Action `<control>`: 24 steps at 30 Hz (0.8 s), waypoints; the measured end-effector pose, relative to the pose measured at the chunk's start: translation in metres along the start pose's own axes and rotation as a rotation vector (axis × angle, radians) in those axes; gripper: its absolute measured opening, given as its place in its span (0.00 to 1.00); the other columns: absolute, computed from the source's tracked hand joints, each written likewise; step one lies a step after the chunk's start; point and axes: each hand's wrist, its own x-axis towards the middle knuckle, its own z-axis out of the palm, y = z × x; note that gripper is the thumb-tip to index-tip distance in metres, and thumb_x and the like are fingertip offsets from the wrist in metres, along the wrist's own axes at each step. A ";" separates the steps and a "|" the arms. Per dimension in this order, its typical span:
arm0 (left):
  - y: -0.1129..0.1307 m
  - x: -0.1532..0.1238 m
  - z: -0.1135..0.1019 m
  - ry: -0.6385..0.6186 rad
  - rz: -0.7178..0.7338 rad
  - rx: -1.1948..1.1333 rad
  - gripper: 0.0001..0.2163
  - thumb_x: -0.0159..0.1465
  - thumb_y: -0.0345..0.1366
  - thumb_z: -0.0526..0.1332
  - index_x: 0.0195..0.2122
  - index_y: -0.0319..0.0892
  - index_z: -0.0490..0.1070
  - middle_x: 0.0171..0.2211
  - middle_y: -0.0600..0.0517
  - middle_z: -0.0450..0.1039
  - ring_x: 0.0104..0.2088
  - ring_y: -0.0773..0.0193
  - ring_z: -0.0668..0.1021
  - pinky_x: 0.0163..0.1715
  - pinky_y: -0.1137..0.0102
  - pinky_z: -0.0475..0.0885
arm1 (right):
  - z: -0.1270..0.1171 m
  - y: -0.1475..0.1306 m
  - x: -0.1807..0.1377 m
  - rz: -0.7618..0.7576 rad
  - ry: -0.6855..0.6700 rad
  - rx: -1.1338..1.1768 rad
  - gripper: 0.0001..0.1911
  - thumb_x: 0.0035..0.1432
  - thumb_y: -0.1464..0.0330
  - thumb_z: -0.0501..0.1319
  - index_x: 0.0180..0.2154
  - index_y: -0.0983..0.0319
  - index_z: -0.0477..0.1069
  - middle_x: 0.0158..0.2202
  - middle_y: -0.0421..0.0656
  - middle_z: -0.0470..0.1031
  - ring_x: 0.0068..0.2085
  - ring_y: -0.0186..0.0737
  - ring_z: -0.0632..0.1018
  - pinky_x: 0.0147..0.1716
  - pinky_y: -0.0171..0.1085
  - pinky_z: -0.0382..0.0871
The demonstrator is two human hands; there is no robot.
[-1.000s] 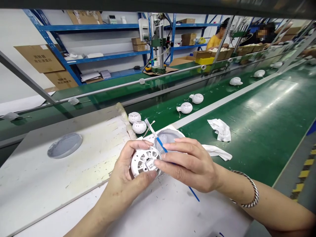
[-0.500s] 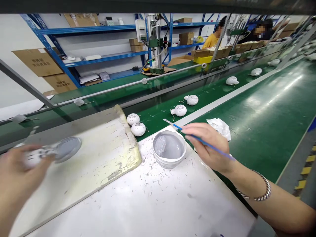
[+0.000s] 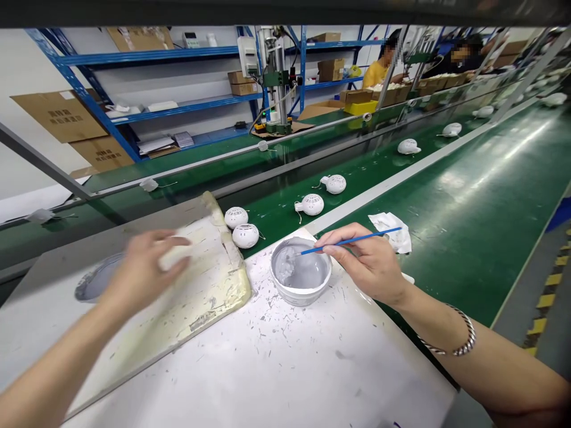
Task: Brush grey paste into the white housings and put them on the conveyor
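My right hand [image 3: 363,261] grips a thin paintbrush [image 3: 357,239] with a blue handle. The brush's tip rests in a white tub [image 3: 301,295] of grey paint, by a lumpy grey mass at the tub's left side. My left hand [image 3: 151,261] hovers over a pale board [image 3: 196,285], slightly blurred, with its fingers apart and nothing plainly in them. Left of that hand lies a round disc smeared with grey [image 3: 96,279], partly hidden by the hand. Two rounded white slotted casings [image 3: 245,236] sit on the belt past the board's right end.
More white casings [image 3: 310,204] with cords lie along the green conveyor [image 3: 276,202]. A crumpled white tissue [image 3: 392,232] is on the green surface to the right. Dried grey flecks dot the white table [image 3: 267,356]. Blue shelves [image 3: 187,107] and two people [image 3: 379,68] are beyond.
The white slotted casing has left my left hand, which has moved right and opened. My right hand has lowered the brush tip into the tub. Casings on the belt have shifted slightly.
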 end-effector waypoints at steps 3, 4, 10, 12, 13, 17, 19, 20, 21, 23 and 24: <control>0.004 0.024 0.054 -0.364 0.285 0.717 0.12 0.57 0.32 0.59 0.39 0.49 0.78 0.48 0.48 0.70 0.55 0.41 0.66 0.52 0.48 0.61 | 0.006 0.001 0.003 -0.019 -0.015 -0.017 0.04 0.62 0.70 0.60 0.36 0.60 0.73 0.36 0.42 0.78 0.39 0.39 0.79 0.40 0.38 0.75; 0.007 0.030 0.070 -0.444 0.328 0.819 0.13 0.57 0.30 0.58 0.39 0.49 0.79 0.49 0.45 0.70 0.54 0.41 0.67 0.50 0.47 0.62 | 0.008 0.002 0.005 -0.025 -0.020 -0.018 0.04 0.62 0.70 0.60 0.36 0.60 0.73 0.36 0.42 0.78 0.39 0.38 0.79 0.40 0.38 0.75; 0.008 0.052 0.112 -0.504 0.287 1.000 0.11 0.60 0.24 0.55 0.34 0.40 0.77 0.51 0.39 0.69 0.55 0.43 0.65 0.51 0.46 0.61 | 0.013 0.003 0.006 -0.033 -0.067 0.019 0.05 0.62 0.71 0.59 0.36 0.60 0.74 0.35 0.41 0.78 0.38 0.37 0.79 0.40 0.36 0.75; 0.003 0.055 0.116 -0.469 0.231 1.036 0.07 0.62 0.27 0.58 0.38 0.39 0.75 0.53 0.42 0.67 0.58 0.46 0.63 0.54 0.46 0.59 | 0.013 0.004 0.005 0.022 -0.082 0.084 0.05 0.62 0.70 0.60 0.35 0.60 0.75 0.36 0.42 0.78 0.39 0.38 0.80 0.40 0.37 0.75; 0.001 0.056 0.118 -0.448 0.199 1.041 0.06 0.62 0.30 0.60 0.40 0.38 0.74 0.54 0.44 0.67 0.59 0.47 0.62 0.55 0.46 0.58 | 0.013 0.004 0.004 0.060 -0.085 0.128 0.05 0.62 0.69 0.60 0.35 0.60 0.74 0.36 0.42 0.77 0.39 0.38 0.80 0.40 0.37 0.76; -0.004 0.062 0.126 -0.346 0.072 0.947 0.09 0.61 0.32 0.62 0.43 0.39 0.73 0.55 0.44 0.66 0.61 0.46 0.61 0.58 0.43 0.56 | 0.014 0.002 0.005 0.230 -0.044 0.363 0.03 0.60 0.67 0.63 0.35 0.60 0.72 0.35 0.42 0.77 0.37 0.38 0.81 0.39 0.37 0.78; -0.004 0.065 0.123 -0.286 0.022 0.822 0.10 0.60 0.27 0.61 0.43 0.39 0.73 0.55 0.43 0.66 0.62 0.44 0.59 0.58 0.42 0.54 | 0.014 0.002 0.007 0.303 0.002 0.472 0.05 0.59 0.67 0.64 0.34 0.60 0.70 0.33 0.41 0.78 0.36 0.36 0.81 0.38 0.36 0.78; -0.004 0.066 0.118 -0.247 -0.003 0.744 0.12 0.58 0.25 0.61 0.44 0.40 0.73 0.56 0.42 0.65 0.62 0.41 0.58 0.58 0.41 0.54 | 0.013 0.003 0.008 0.336 0.031 0.513 0.06 0.58 0.66 0.65 0.33 0.60 0.70 0.33 0.41 0.78 0.35 0.36 0.81 0.38 0.35 0.78; -0.004 0.067 0.111 -0.201 -0.031 0.657 0.15 0.57 0.24 0.61 0.44 0.41 0.73 0.56 0.40 0.64 0.63 0.39 0.56 0.58 0.40 0.53 | 0.011 0.005 0.009 0.370 0.063 0.545 0.07 0.57 0.66 0.65 0.33 0.60 0.69 0.32 0.40 0.79 0.34 0.35 0.81 0.37 0.34 0.78; -0.004 0.066 0.092 -0.098 -0.099 0.453 0.20 0.54 0.25 0.63 0.48 0.43 0.71 0.58 0.39 0.60 0.63 0.36 0.55 0.58 0.40 0.53 | 0.009 0.010 0.011 0.443 0.120 0.594 0.09 0.57 0.64 0.66 0.33 0.61 0.69 0.32 0.40 0.79 0.33 0.33 0.81 0.34 0.31 0.77; -0.005 0.064 0.083 -0.051 -0.142 0.333 0.22 0.54 0.27 0.63 0.51 0.44 0.68 0.58 0.39 0.60 0.63 0.36 0.56 0.58 0.41 0.56 | 0.008 0.013 0.012 0.481 0.144 0.614 0.10 0.56 0.63 0.67 0.32 0.61 0.69 0.32 0.40 0.80 0.33 0.33 0.81 0.33 0.30 0.76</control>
